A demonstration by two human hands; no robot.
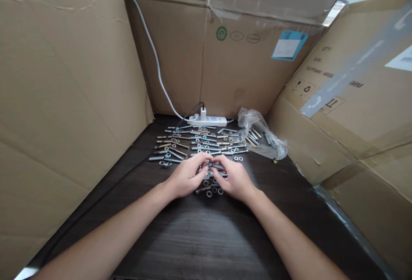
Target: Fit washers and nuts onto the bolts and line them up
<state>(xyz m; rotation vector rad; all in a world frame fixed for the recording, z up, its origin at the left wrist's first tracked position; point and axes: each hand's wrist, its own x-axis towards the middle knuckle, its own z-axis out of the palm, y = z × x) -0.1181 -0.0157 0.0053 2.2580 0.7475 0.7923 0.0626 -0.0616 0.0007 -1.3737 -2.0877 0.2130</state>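
My left hand (186, 176) and my right hand (234, 178) meet above a dark wooden table (199, 237). Both have their fingers pinched together on a small metal bolt (215, 166) held between them. Right under the hands lie loose washers and nuts (213, 192). Behind them, rows of metal bolts (199, 143) with washers are spread on the table. What the fingertips do to the bolt is too small to tell.
A white power strip (207, 121) with a plugged-in charger lies at the back, its white cable (154, 52) running up the cardboard. A clear plastic bag (262, 136) with more bolts lies to the right. Cardboard boxes (64, 100) wall in the table on three sides.
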